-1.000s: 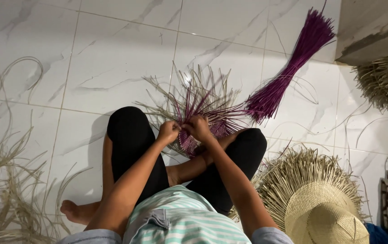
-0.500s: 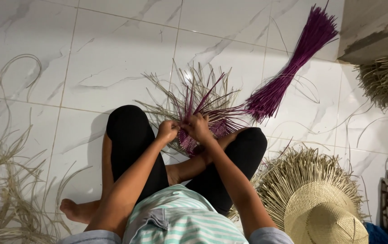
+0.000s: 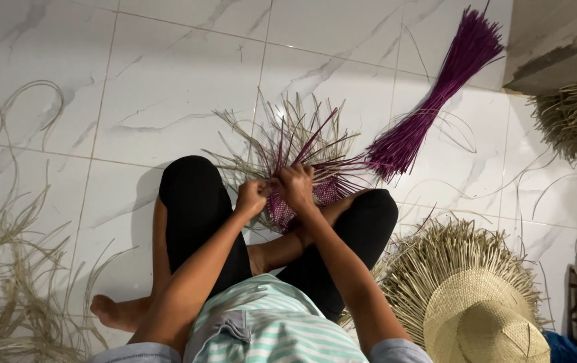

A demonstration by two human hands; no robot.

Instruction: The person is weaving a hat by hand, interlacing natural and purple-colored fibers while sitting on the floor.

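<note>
1. White marbled floor tiles (image 3: 167, 114) spreading under everything, a seated person's crossed legs in black at centre.
2. Resting on the lap between the knees: a half-woven straw piece (image 3: 302, 158), purple and natural strands fanning up and away from the body.
3. Left hand (image 3: 251, 198) pinching strands at the woven base, fingers pressed together; right hand (image 3: 296, 185) gripping the same base just beside it, fingers curled shut on the straw.
4. Lying straight ahead of both grips, loose ends pointing away from the person; right hand slightly nearer the purple strands.
5. Lying farther out to the upper right, a purple straw bundle (image 3: 436, 94), long axis slanting toward the knee.
6. Sitting at the lower right, a fringed straw hat (image 3: 483, 316); trailing at the left, loose pale fibres (image 3: 13, 282).
7. Against half a second ago: hands and fan staying almost unchanged, only slight shifting among strands.
</note>
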